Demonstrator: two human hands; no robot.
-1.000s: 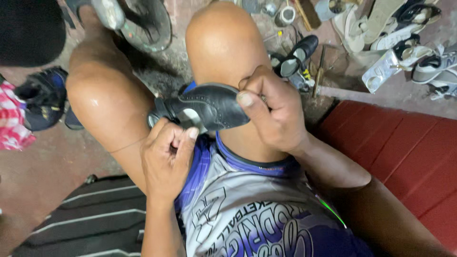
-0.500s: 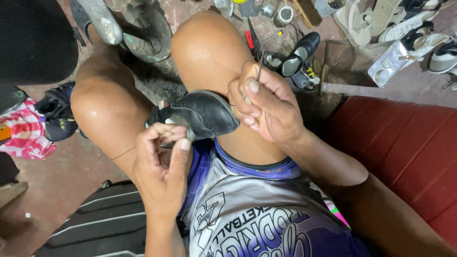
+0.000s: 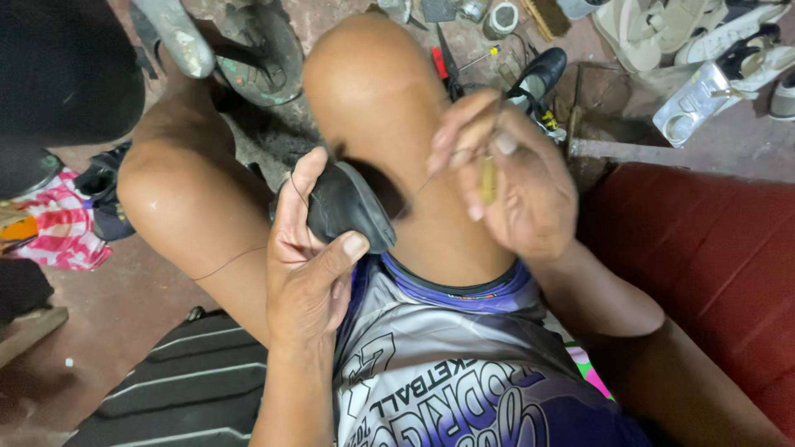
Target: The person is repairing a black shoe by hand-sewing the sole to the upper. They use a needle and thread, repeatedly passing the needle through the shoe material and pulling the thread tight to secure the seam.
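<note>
The person sits low with both knees up, and a black shoe [image 3: 352,207] rests against the inner side of the right knee. The shoe is the thing to look from here.

The left hand [image 3: 310,265] is wrapped around the shoe from the near side. Its thumb presses on the rounded end, and its fingers curl up over the far edge, so the shoe is held tight and cannot slip. A thin thread [image 3: 236,261] runs from the shoe, out to the left across the left thigh.

The right hand [image 3: 505,182] is up and to the right of the shoe, a little apart from it. Its fingers are pinched together on a small tool with a yellowish handle [image 3: 487,178], most likely a sewing awl. It is blurry, so the tip cannot be made out. A fine line of thread [image 3: 418,192] goes from the shoe up toward this hand.

The step in hand looks like sewing the shoe: a stitch is being pulled through. The next move would call for the thread to be drawn tight while the left hand keeps the shoe from moving, and then for the tool's point to be set carefully at the next spot on the edge.

Beyond the shoe, on the floor past the knees, lie more shoes, white sandals [image 3: 662,33] and small tools. To the right of the shoe is a red cushion [image 3: 704,248].
</note>
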